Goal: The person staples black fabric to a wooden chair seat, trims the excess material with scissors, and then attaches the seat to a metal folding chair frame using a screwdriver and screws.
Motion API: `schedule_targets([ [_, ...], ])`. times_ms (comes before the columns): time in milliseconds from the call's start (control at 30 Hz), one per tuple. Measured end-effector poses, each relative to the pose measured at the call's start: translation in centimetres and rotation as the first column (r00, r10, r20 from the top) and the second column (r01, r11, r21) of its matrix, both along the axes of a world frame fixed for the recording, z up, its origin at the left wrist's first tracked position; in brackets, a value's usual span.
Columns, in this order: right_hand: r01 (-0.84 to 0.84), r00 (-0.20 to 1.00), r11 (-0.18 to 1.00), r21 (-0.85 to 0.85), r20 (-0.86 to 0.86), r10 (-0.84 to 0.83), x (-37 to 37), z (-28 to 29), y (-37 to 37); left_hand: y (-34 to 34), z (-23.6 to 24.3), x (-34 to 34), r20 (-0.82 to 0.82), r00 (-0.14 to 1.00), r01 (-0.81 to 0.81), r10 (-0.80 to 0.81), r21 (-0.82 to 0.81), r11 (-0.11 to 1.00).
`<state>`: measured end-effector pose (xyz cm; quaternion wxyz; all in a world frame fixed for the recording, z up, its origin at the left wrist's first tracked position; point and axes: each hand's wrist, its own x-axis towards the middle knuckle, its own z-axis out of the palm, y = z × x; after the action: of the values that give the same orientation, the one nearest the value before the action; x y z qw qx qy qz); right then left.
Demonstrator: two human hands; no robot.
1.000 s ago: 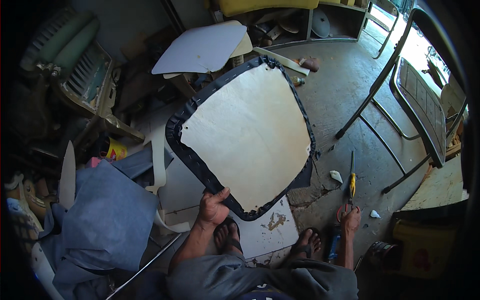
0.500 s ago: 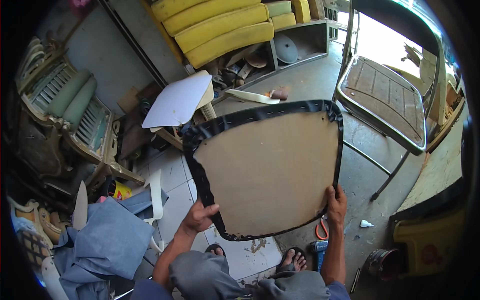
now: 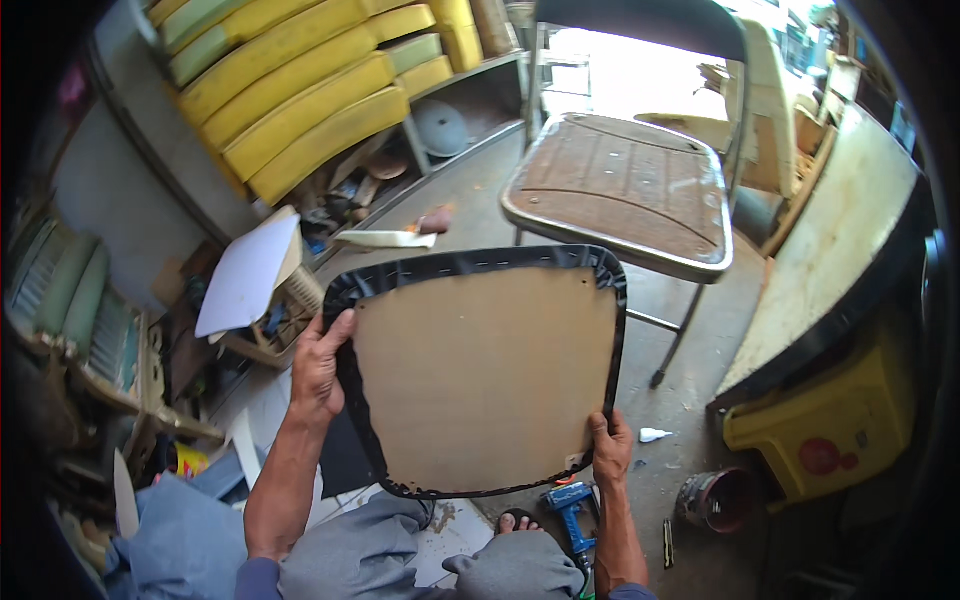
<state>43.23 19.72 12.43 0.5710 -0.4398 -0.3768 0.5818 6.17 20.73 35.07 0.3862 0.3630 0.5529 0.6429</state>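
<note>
Hands: left hand point(image 3: 317, 368) curled round left rim of panel point(image 3: 482, 375); right hand point(image 3: 611, 450) gripping its near right edge;
Panel: tan face, black border; held centre, between both hands;
Floor point(image 3: 690, 405): blue tool point(image 3: 569, 497), near right; white bottle point(image 3: 655, 435) farther right;
Chair point(image 3: 620, 190): brown seat; far right.

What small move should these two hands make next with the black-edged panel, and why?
Probably bring the panel toward the folding chair: the left hand and right hand grip it on opposite sides, and the chair stands just beyond it.
</note>
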Motion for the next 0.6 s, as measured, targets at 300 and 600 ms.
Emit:
schedule_targets([
  [300, 0.234, 0.591, 0.708, 0.666, 0.481, -0.648, 11.0, 22.7, 13.5, 15.2, 14.4, -1.0, -0.310, 0.944, 0.177, 0.116, 0.769, 0.614],
  [600, 0.598, 0.637, 0.781, 0.180, 0.484, -0.600, 16.2, 16.9, 13.6, 28.4, 2.7, 4.0, -0.881, 0.386, 0.785, -0.274, 0.157, 0.600],
])
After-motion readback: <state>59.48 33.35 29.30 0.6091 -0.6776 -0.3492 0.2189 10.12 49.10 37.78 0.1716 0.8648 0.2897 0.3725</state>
